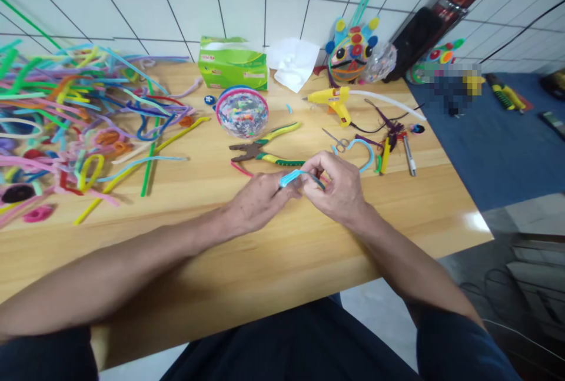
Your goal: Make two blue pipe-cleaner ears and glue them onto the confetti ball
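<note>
Both hands meet above the wooden table (pixel 247 245), close to its middle. My left hand (pixel 258 201) is closed on a light blue pipe cleaner (pixel 289 178) that looks folded into a short, flat bundle. The fingers of my right hand (pixel 338 186) pinch the same pipe cleaner where it curves away to the right. Just beyond the hands lie pliers (pixel 252 150) with green and yellow handles, jaws pointing left. Small scissors (pixel 342 144) and a curved light blue pipe cleaner (pixel 368 154) rest behind my right hand, which partly covers that pipe cleaner.
A heap of coloured pipe cleaners (pixel 97 110) spreads over the left side. Farther back stand a round, colourful bowl-like piece (pixel 242 113), a green tissue pack (pixel 233 66), a yellow glue gun (pixel 333 101) and a decorated animal head (pixel 352 54). A pen (pixel 409 157) lies at right.
</note>
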{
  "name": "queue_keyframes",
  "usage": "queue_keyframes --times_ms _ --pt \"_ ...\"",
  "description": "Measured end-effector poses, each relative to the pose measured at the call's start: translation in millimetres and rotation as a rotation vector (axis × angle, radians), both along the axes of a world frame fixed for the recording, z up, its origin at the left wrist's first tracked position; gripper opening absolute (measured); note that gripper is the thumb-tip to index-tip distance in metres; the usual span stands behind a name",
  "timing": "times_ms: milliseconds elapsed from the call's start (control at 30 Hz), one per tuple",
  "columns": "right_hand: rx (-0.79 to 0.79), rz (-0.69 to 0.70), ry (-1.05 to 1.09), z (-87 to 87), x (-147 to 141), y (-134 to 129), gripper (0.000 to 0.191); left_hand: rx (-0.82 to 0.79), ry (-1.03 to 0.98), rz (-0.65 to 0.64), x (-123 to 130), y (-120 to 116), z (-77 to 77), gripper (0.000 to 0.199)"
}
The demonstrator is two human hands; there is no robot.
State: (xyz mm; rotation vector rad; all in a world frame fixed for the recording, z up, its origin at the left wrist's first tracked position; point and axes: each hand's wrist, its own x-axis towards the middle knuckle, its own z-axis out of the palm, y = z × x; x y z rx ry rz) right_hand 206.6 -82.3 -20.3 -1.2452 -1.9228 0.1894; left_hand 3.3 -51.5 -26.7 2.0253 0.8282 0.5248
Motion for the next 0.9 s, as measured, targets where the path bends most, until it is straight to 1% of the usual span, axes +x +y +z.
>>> queue_keyframes --times_ms 67,100,133,167,233,300,367,433,533,600,633,700,900 --pt "-0.038 -0.025 -0.005 -0.9 3.2 1.7 0.007 -0.145 -0.047 0.006 1.0 2.1 -0.7 0.047" --pt "-0.051 -0.042 -0.007 -1.5 5.2 3.0 0.007 -0.186 -0.057 0.028 1.8 2.1 -1.9 0.043" --pt "-0.053 -0.06 -0.008 -2.2 7.4 4.5 0.007 -0.203 -0.067 0.061 2.6 1.4 -3.6 0.041" --pt "-0.047 -0.078 -0.014 -2.9 9.9 6.4 0.007 -0.198 -0.077 0.098 3.5 0.2 -5.6 0.042" --pt "-0.01 -0.102 -0.045 -4.3 15.3 10.5 0.009 -0.141 -0.105 0.171 4.6 -3.0 -9.5 0.054" --pt "0.036 -0.103 -0.114 -5.2 20.4 14.4 0.011 -0.029 -0.144 0.238 4.6 -5.6 -12.2 0.061" --pt "0.089 -0.082 -0.197 -5.2 23.9 16.7 0.013 0.117 -0.197 0.289 3.8 -6.3 -12.9 0.054" --pt "0.165 -0.047 -0.26 -4.2 25.3 16.9 0.014 0.23 -0.241 0.312 2.9 -5.1 -12.4 0.039" --pt "0.261 0.0 -0.287 -1.5 25.0 15.1 0.014 0.27 -0.233 0.263 2.8 -1.8 -12.1 0.016" --pt "0.269 0.018 -0.274 0.0 24.7 14.3 0.014 0.259 -0.2 0.199 3.5 0.3 -13.8 0.008" --pt "0.256 0.021 -0.262 0.4 24.9 14.3 0.014 0.25 -0.189 0.176 3.8 1.3 -15.1 0.006" --pt "0.204 0.028 -0.237 0.3 25.8 15.2 0.013 0.218 -0.189 0.153 4.2 3.5 -18.5 0.01" --pt "-0.021 0.102 -0.109 -2.3 28.2 19.3 0.012 0.12 -0.221 0.105 3.3 6.5 -25.0 0.015"
